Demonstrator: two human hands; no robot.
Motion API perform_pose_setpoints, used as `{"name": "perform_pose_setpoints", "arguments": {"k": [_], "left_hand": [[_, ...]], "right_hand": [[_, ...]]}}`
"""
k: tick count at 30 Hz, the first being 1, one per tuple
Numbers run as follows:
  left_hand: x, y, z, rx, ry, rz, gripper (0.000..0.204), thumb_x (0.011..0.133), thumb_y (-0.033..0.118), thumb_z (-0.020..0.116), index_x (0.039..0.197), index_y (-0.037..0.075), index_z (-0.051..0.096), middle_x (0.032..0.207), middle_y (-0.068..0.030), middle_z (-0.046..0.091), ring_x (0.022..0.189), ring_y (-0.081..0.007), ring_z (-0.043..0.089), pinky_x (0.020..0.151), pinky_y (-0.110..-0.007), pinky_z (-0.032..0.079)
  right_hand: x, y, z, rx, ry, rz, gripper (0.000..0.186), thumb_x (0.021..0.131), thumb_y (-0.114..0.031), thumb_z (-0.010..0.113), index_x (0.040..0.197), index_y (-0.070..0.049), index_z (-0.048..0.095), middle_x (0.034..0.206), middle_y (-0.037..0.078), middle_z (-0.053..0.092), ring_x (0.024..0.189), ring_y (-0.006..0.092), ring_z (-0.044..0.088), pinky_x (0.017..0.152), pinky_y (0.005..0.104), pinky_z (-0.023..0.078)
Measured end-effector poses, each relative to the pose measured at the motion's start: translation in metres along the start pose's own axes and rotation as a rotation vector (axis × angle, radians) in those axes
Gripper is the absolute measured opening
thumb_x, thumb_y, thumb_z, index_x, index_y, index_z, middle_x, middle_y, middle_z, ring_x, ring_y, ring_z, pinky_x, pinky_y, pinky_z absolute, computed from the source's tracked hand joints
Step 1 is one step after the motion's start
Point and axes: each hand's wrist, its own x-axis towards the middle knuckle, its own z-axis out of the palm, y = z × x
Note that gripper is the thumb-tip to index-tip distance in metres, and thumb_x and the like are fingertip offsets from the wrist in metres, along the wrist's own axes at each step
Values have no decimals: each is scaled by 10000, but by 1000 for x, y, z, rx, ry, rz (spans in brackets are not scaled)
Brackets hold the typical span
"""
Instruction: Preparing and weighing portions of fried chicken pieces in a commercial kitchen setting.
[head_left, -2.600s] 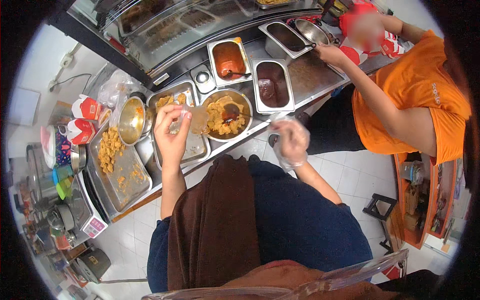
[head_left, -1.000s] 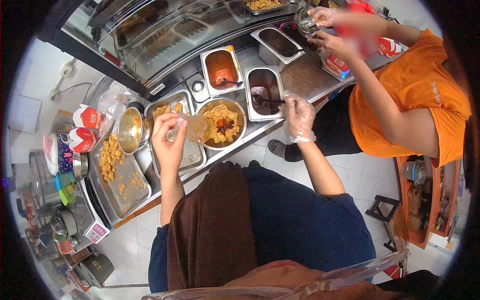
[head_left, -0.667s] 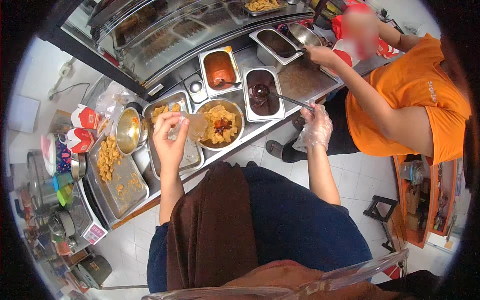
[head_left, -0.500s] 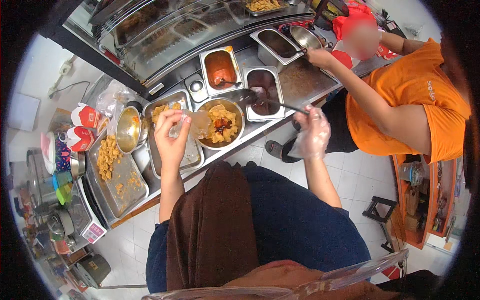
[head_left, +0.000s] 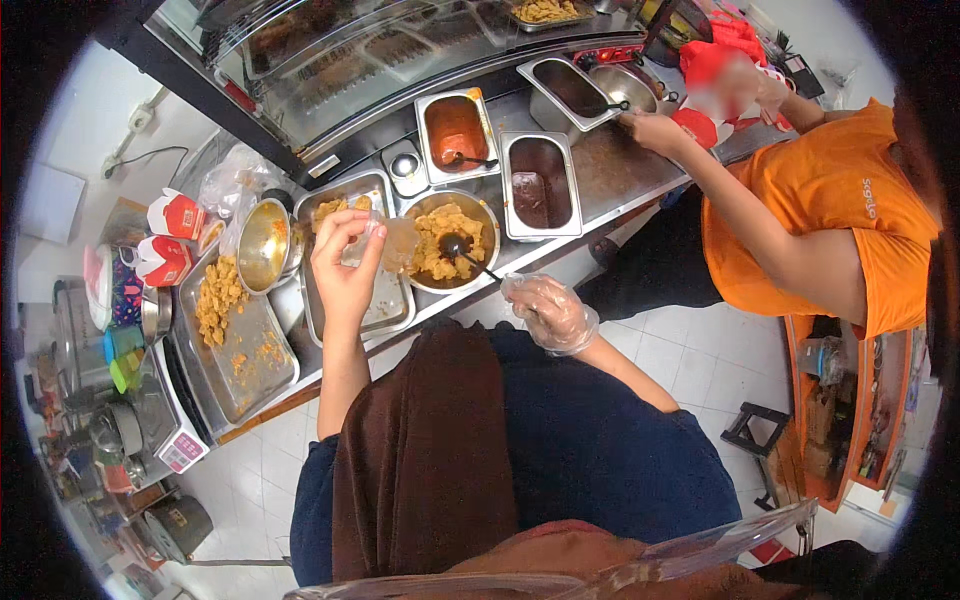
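Observation:
My bare left hand (head_left: pixel 342 262) is raised over the steel counter (head_left: pixel 610 165), pinching a small clear plastic cup (head_left: pixel 398 242) beside a round metal bowl (head_left: pixel 490 215) of yellow fried pieces. My right hand (head_left: pixel 550 312), in a clear plastic glove, holds the handle end of a dark ladle (head_left: pixel 455 247). The ladle's scoop rests over the food in that bowl. Next to the bowl are a rectangular pan of dark brown sauce (head_left: pixel 538 182) and a pan of red sauce (head_left: pixel 455 130).
A person in an orange shirt (head_left: pixel 830 220) stands at the right, one hand (head_left: pixel 650 128) at a far steel pan (head_left: pixel 575 90). On the left are a tray of fried pieces (head_left: pixel 228 310), a steel bowl (head_left: pixel 262 242), and red-and-white cartons (head_left: pixel 170 218). A glass display case (head_left: pixel 350 50) runs behind.
My right hand reached out to the dark sauce pan, then drew back with the ladle, whose scoop now sits over the round bowl. My left hand kept the cup in place.

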Motion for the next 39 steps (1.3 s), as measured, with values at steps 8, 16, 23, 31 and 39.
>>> {"name": "perform_pose_setpoints", "arguments": {"k": [8, 16, 23, 31, 39], "left_hand": [[2, -2, 1, -15, -11, 14, 90, 689, 46, 651, 758, 30, 595, 856, -60, 585, 789, -153, 533, 645, -246, 404], [3, -2, 5, -9, -6, 1, 92, 689, 48, 653, 756, 26, 593, 853, -57, 582, 782, -150, 530, 644, -249, 403], [5, -4, 7, -23, -32, 1, 85, 690, 44, 651, 753, 25, 596, 856, -54, 580, 795, -149, 528, 653, -247, 401], [9, 0, 13, -28, -42, 25, 88, 678, 22, 653, 739, 16, 590, 846, -64, 577, 808, -161, 532, 690, -261, 412], [-5, -2, 16, -15, -72, -6, 91, 671, 12, 650, 736, 15, 586, 825, -79, 580, 780, -189, 546, 701, -272, 417]], "right_hand": [[-2, 7, 0, 578, 644, 909, 204, 857, -170, 490, 890, 23, 545, 780, 92, 599, 695, 176, 598, 690, 261, 457], [8, 9, -43, 999, 1057, 941, 183, 823, -152, 546, 843, 29, 534, 876, 105, 552, 759, 205, 574, 716, 305, 502], [11, 26, -57, 281, 761, 744, 247, 870, -209, 461, 890, 20, 552, 867, 73, 567, 783, 148, 567, 706, 247, 448], [-7, 65, -42, 555, 543, 1130, 313, 863, -324, 459, 933, -30, 538, 793, 116, 584, 631, 172, 560, 572, 289, 455], [12, 87, -28, 1121, 509, 1227, 167, 820, -60, 506, 952, 30, 458, 788, 147, 560, 677, 226, 578, 623, 322, 520]]}}
